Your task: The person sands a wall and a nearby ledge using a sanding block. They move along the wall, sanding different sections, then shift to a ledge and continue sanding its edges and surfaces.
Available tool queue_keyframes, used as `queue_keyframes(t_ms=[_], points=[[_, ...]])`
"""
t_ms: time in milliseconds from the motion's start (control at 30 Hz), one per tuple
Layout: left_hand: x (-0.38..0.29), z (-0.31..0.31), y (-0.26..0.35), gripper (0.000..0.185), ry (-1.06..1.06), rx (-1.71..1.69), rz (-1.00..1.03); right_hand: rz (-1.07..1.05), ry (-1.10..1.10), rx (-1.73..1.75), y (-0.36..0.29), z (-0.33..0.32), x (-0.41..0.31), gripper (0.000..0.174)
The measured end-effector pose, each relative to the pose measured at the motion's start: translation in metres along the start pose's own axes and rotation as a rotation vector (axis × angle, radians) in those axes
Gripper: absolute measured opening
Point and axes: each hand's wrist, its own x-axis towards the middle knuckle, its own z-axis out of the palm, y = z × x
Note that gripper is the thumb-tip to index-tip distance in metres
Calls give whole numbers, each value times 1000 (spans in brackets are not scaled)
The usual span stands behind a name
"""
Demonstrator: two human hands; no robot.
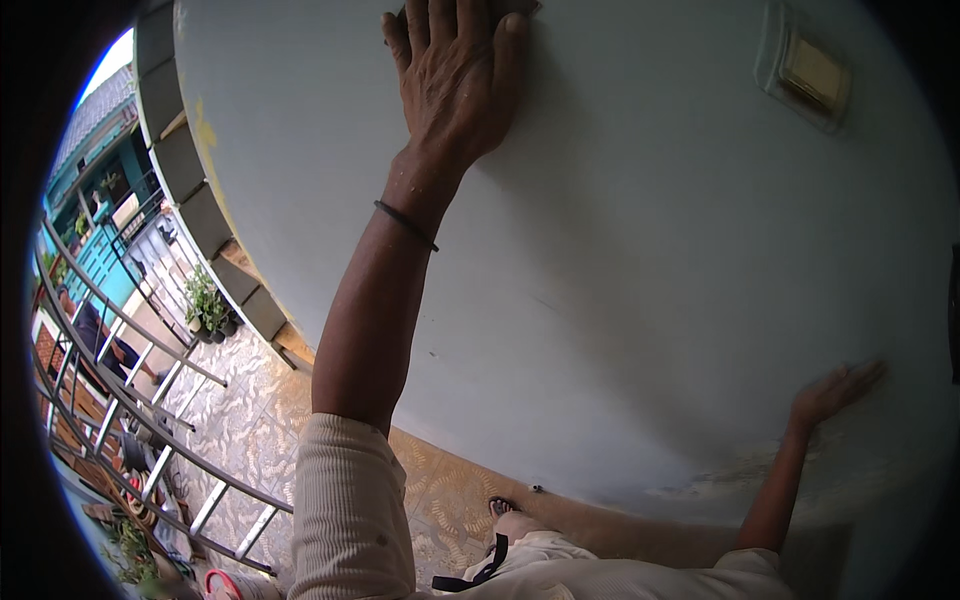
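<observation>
My left hand (457, 82) is raised at the top of the view, its back towards me. It presses a thin dark sheet, perhaps sandpaper (531, 10), flat against a grey-white painted wall (637, 225); the sheet's corners stick out beyond the fingers and most of it is hidden. Low on the right, my right hand (840, 391) lies at the wall with its fingers stretched out, slightly blurred, and nothing shows in it. Beneath that hand is a rough, peeling patch (720, 476). A dark band circles my left wrist.
A wall fitting under clear plastic (814, 71) sits at upper right. Metal ladders (214, 506) lean at left over a patterned tile floor (259, 427). Potted plants (206, 304), a gate (150, 262) and a person (94, 330) are beyond. A red-rimmed bucket (232, 585) stands at bottom left.
</observation>
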Motion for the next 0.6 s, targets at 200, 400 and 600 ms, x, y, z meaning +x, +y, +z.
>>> queue_keyframes(t_ms=[200,400,600], points=[[-55,13,69,90,-193,-155,348,165,-58,30,-2,1,-10,66],[-57,21,65,113,10,-531,341,-309,-85,558,-192,-20,44,67],[-56,30,39,129,47,-665,372,-455,-190,582,-351,-5,144,90]])
